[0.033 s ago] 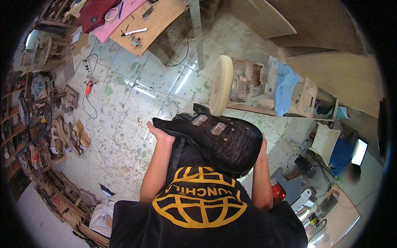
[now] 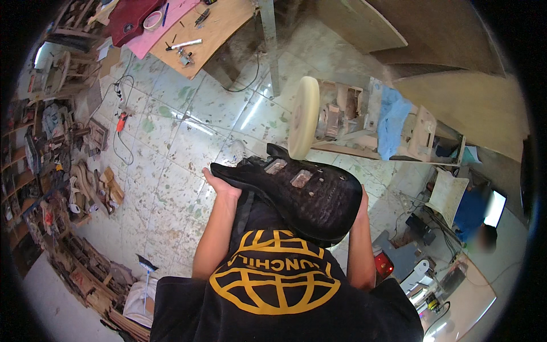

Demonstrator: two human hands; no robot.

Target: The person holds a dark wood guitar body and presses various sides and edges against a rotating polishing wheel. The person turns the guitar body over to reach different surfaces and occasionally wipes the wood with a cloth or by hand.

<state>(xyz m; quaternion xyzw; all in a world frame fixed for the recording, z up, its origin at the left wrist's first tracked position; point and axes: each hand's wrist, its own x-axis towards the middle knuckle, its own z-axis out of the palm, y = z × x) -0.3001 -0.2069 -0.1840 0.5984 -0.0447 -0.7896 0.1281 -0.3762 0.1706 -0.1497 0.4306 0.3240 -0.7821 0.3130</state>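
Note:
A black electric guitar body [image 2: 319, 196], with two bare rectangular cavities and several small holes in its top, is held in front of my waist. Under its left horn lies my left hand [image 2: 222, 185], fingertips showing past the edge and the rest beneath the body. My right hand [image 2: 362, 206] grips the rounded right end; most of its fingers are hidden behind the rim. Just beyond the body's far edge stands a thick cream buffing wheel [image 2: 305, 117]. The wheel's lower rim overlaps the far edge in view, and I cannot tell whether they touch.
The wheel is mounted on a wooden machine frame [image 2: 350, 139] with a blue cloth [image 2: 393, 122] over it. A workbench [image 2: 213, 34] with small tools is at the far left. An orange power tool [image 2: 121, 121] with a cord lies on the tiled floor. At right sits a person [image 2: 476, 219].

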